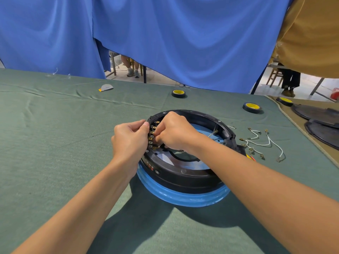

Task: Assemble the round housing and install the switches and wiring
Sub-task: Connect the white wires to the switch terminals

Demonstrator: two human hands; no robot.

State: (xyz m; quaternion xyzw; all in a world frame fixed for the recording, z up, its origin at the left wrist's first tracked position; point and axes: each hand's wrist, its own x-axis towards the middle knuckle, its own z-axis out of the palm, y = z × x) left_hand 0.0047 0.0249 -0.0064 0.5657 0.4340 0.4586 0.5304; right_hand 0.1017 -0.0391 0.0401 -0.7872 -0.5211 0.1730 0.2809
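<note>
The round housing [185,176], a black ring on a blue base, sits on the green cloth in the middle of the view. A row of switches with brass terminals [151,136] lines its inner left wall. My left hand [130,140] grips the ring's left rim from outside, thumb on top by the switches. My right hand [175,132] reaches inside the ring and pinches a wire end against the terminals; the connector itself is mostly hidden by my fingers. Another wire [213,132] lies inside the ring at the right.
Several loose white wires with brass connectors [260,143] lie right of the housing. Rolls of black tape [178,93] [252,107] [284,101] sit farther back. Dark round covers [319,123] rest at the right edge. Blue curtain hangs behind the table.
</note>
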